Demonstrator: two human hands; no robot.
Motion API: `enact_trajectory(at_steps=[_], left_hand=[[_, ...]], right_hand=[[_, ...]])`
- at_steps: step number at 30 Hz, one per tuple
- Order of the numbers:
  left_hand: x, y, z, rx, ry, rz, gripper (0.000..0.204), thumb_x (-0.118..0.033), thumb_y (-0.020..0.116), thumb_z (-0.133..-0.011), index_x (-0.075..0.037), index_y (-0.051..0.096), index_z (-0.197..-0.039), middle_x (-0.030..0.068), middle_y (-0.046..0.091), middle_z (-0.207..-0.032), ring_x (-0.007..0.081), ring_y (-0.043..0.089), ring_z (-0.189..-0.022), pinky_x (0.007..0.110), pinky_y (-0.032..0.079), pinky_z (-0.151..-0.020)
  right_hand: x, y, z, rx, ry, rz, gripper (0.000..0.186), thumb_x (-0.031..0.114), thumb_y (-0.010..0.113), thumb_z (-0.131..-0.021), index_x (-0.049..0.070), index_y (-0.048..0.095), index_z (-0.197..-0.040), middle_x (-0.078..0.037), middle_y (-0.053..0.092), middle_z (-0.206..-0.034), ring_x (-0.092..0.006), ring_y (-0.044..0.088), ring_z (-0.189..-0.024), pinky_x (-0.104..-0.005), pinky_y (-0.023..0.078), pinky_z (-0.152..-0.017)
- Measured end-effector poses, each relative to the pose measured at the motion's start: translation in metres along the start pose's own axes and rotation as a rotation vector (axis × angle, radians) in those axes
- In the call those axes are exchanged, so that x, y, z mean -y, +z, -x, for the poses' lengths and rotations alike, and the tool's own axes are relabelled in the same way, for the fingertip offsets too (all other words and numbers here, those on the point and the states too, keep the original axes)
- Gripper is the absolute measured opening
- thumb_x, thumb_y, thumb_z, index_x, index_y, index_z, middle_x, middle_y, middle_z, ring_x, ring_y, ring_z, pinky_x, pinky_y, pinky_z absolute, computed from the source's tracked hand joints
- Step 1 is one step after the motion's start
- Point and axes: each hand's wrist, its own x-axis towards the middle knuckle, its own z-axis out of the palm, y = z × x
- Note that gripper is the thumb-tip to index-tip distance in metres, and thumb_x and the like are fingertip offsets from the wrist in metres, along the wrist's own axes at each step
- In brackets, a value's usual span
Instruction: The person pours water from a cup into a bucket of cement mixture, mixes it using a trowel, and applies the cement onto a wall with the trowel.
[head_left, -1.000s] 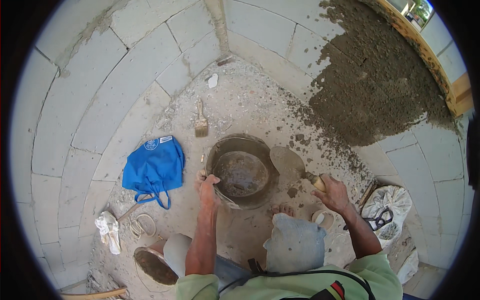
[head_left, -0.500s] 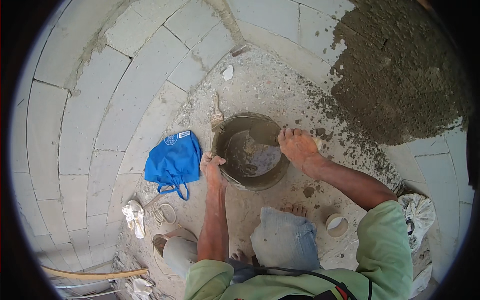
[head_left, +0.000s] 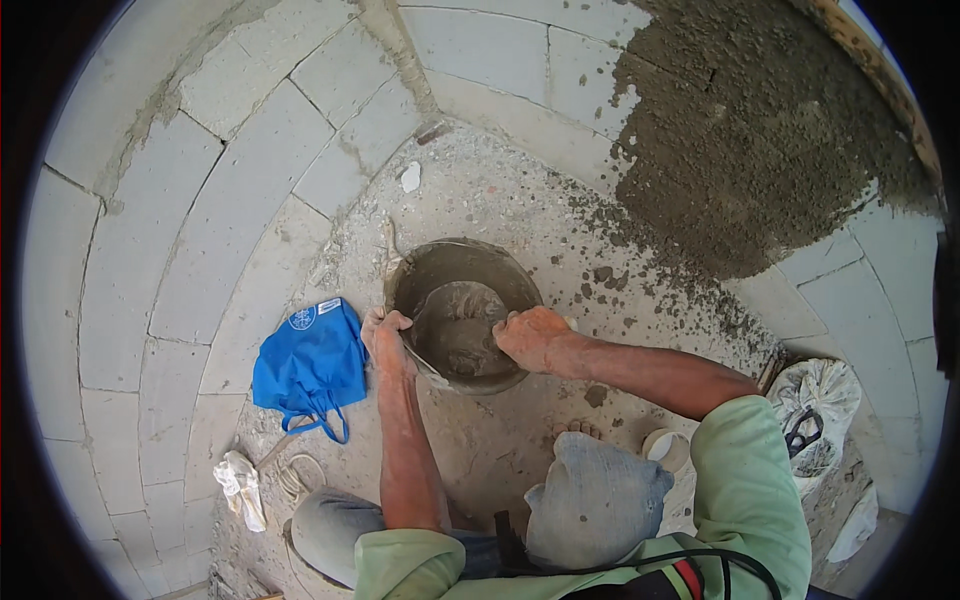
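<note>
My left hand (head_left: 388,335) grips the left rim of a mortar-coated bucket (head_left: 470,260) on the dusty floor. My right hand (head_left: 530,340) is closed on a trowel, whose pale handle (head_left: 568,324) shows at its outer side, over the bucket's right part; the blade is down inside, hard to tell apart from the wet grey mortar (head_left: 455,335). A paintbrush (head_left: 392,245) lies just beyond the bucket's left side. A blue cloth bag (head_left: 308,365) with straps lies left of my left hand.
Block walls (head_left: 250,150) meet in a corner, with wet mortar (head_left: 740,150) on the right one. Around my legs are a white rag (head_left: 240,485), coiled cord (head_left: 300,470), a round container (head_left: 668,450), and a white sack (head_left: 815,400) with a dark tool on it.
My right hand has brought the trowel from beside the bucket into it, moving leftward and inward. My left hand stays on the rim. The camera view has shifted slightly.
</note>
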Motion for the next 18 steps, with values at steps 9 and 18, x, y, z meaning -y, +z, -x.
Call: enact_trajectory(at_steps=[9, 18], left_hand=[[0.016, -0.017, -0.019, 0.076, -0.048, 0.166, 0.019, 0.006, 0.053, -0.063, -0.007, 0.048, -0.077, 0.0019, 0.054, -0.076, 0.0126, 0.049, -0.068, 0.026, 0.042, -0.066], [0.028, -0.025, -0.018, 0.055, 0.031, 0.171, 0.021, 0.003, 0.054, -0.063, -0.011, 0.045, -0.076, -0.0005, 0.048, -0.076, 0.0112, 0.045, -0.069, 0.026, 0.038, -0.067]], right_hand=[[0.01, -0.033, 0.023, -0.172, 0.215, 0.126, 0.034, 0.011, 0.058, -0.084, -0.004, 0.056, -0.114, -0.02, 0.064, -0.102, -0.0314, 0.066, -0.091, -0.0398, 0.053, -0.075], [0.02, 0.002, -0.04, -0.147, 0.187, 0.728, 0.026, 0.014, 0.059, -0.082, -0.001, 0.062, -0.103, -0.007, 0.063, -0.084, -0.0201, 0.06, -0.077, -0.0325, 0.044, -0.062]])
